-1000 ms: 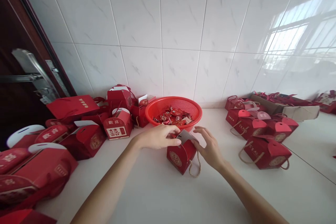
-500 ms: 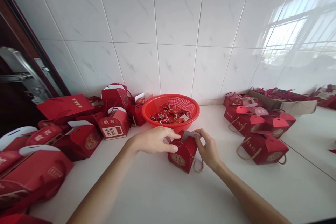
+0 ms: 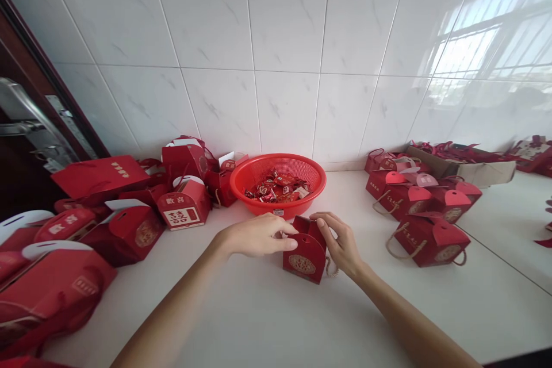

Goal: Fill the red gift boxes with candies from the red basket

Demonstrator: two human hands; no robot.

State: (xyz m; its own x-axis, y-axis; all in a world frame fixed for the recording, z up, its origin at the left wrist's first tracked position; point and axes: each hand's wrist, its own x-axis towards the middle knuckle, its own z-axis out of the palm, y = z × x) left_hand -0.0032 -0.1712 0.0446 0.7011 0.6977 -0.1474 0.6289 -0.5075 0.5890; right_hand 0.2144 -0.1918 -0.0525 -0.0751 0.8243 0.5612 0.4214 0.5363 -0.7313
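Observation:
A small red gift box [image 3: 304, 259] with a round gold emblem and a rope handle stands upright on the white table in front of me. Its top gapes between raised flaps. My left hand [image 3: 259, 236] grips its left side, thumb lying on the front flap and the other fingers behind the edge, partly hidden. On the opposite side, my right hand [image 3: 341, 241] pinches the upper edge of a flap at the back right. Just behind the box, a red plastic basket [image 3: 317, 169] holds several wrapped candies [image 3: 280, 186].
Many red gift boxes [image 3: 183, 204] crowd the left of the table [image 3: 250, 322]. Several roped boxes [image 3: 433, 238] stand at right, before a cardboard tray [image 3: 483, 175] of red ribbons. A tiled wall [image 3: 284, 109] rises behind; a door handle [image 3: 26, 109] juts at far left.
The box has turned slightly and shifted right. The pale inner flap that showed at its top is now out of sight, with the opening showing dark red. Both hands remain on it.

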